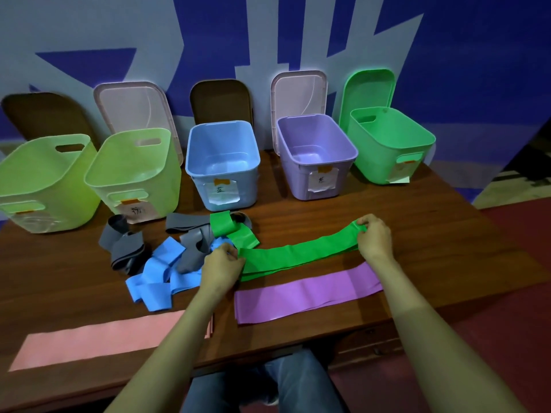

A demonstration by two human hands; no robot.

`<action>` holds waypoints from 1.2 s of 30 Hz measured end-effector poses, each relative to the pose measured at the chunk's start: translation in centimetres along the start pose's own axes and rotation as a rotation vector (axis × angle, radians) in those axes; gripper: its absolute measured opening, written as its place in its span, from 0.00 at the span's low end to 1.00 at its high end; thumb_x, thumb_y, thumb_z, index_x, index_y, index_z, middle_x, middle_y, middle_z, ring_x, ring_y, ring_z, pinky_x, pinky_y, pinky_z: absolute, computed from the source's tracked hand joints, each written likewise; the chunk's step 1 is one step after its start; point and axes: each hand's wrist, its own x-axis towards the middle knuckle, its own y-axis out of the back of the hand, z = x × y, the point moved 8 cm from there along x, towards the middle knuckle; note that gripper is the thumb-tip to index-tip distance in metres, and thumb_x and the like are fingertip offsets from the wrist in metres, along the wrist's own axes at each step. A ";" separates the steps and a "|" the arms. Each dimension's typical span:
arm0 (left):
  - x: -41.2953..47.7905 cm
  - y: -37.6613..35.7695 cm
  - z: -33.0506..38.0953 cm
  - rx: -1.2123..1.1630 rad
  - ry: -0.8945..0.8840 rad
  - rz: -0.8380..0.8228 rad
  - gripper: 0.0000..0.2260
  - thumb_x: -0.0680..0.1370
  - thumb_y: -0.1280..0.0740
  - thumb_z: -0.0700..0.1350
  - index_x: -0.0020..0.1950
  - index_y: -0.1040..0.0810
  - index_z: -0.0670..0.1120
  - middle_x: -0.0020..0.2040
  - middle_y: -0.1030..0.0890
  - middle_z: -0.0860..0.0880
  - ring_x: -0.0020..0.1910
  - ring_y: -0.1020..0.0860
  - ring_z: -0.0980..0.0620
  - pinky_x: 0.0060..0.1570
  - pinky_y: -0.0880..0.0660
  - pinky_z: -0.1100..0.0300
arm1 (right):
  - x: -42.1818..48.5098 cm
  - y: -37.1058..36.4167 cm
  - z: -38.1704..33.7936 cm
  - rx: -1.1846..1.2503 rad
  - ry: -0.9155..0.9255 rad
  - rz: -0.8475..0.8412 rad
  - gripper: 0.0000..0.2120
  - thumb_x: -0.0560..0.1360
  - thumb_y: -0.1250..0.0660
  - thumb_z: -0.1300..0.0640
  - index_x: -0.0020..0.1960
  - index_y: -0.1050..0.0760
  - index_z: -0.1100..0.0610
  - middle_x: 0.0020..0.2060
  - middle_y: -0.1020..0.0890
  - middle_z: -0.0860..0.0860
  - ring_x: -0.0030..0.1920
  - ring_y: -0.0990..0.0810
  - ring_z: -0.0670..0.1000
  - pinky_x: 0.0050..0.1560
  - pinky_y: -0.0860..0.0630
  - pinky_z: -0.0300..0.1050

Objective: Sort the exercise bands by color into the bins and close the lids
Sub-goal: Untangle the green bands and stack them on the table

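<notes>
A person seated at a wooden counter [432,234] is holding one green band [298,253] stretched sideways between two hands. The left hand [222,263] is pinching the band's left end with curled fingers, just beside a tangled pile. The right hand [374,235] is gripping the right end between thumb and fingertips, slightly farther from the body. Both bare forearms are reaching forward over the counter's near edge.

One purple band [307,293] is lying flat just in front of the green one, and one pink band [98,341] is lying flat at the near left. Blue bands [161,272] and grey bands [125,245] are lying heaped together left of centre, their number impossible to tell.

Five open bins are standing in a row along the back: two lime bins [44,180] [140,174], one blue bin [247,189], one purple bin [293,180] and one green bin [378,156].

Five lids are leaning against the wall behind them: two brown lids [44,114] [220,99], two pink lids [131,108] [298,93] and one green lid [369,87].
</notes>
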 end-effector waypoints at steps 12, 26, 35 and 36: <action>0.3 -0.8 -0.7 0.092 -0.031 0.010 0.03 0.72 0.33 0.41 0.44 0.25 0.44 0.41 0.19 0.42 0.44 0.22 0.42 0.42 0.28 0.55 | -0.1 -1.6 1.4 -0.070 -0.041 -0.036 0.14 0.76 0.40 0.69 0.57 0.25 0.57 0.57 0.22 0.56 0.57 0.23 0.58 0.51 0.21 0.53; -0.4 -1.0 0.5 0.225 -0.152 0.061 0.10 0.71 0.33 0.38 0.51 0.27 0.42 0.46 0.23 0.44 0.45 0.23 0.41 0.42 0.27 0.51 | -0.8 -2.0 0.3 -0.264 0.009 -0.062 0.16 0.77 0.40 0.66 0.64 0.27 0.58 0.61 0.28 0.57 0.62 0.31 0.57 0.57 0.28 0.49; -0.9 -1.3 2.2 0.351 -0.344 0.099 0.07 0.76 0.36 0.40 0.49 0.19 0.41 0.48 0.22 0.43 0.49 0.24 0.42 0.43 0.26 0.52 | -2.1 -1.7 -0.7 -0.367 0.035 -0.056 0.18 0.77 0.40 0.60 0.66 0.30 0.56 0.65 0.32 0.55 0.66 0.37 0.57 0.63 0.35 0.52; -1.1 -1.5 2.4 0.362 -0.372 0.099 0.07 0.76 0.36 0.40 0.49 0.19 0.41 0.47 0.22 0.42 0.48 0.23 0.42 0.44 0.26 0.52 | -2.4 -1.6 -1.0 -0.363 0.051 -0.046 0.18 0.77 0.40 0.59 0.67 0.30 0.56 0.65 0.32 0.55 0.66 0.37 0.57 0.64 0.36 0.52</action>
